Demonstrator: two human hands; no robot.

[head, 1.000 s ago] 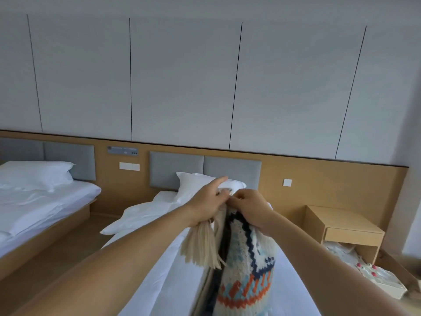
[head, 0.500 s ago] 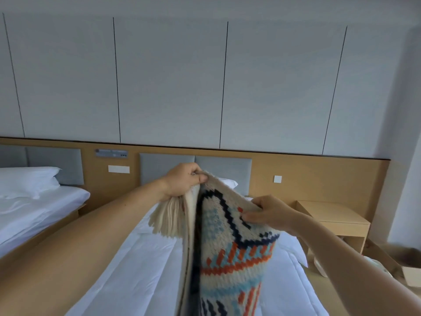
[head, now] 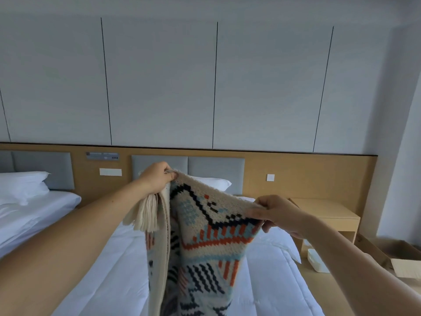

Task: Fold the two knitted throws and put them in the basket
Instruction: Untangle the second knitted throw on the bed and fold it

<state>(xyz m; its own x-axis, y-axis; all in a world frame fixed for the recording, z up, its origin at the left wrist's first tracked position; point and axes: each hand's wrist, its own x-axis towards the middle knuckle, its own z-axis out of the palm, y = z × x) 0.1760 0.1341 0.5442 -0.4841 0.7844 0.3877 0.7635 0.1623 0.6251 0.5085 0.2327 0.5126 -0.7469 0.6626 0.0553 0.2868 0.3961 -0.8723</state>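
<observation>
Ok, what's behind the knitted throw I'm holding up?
Behind the throw: a white bed, a white pillow showing over its top edge, and a grey headboard. The throw covers the middle of the bed, so anything there is hidden.

The hands separate: the right hand (head: 276,213) draws its edge of the knitted throw (head: 205,233) rightward and lower, spreading the top edge open.

Patterned knitted throw (head: 200,236), hanging doubled
</observation>
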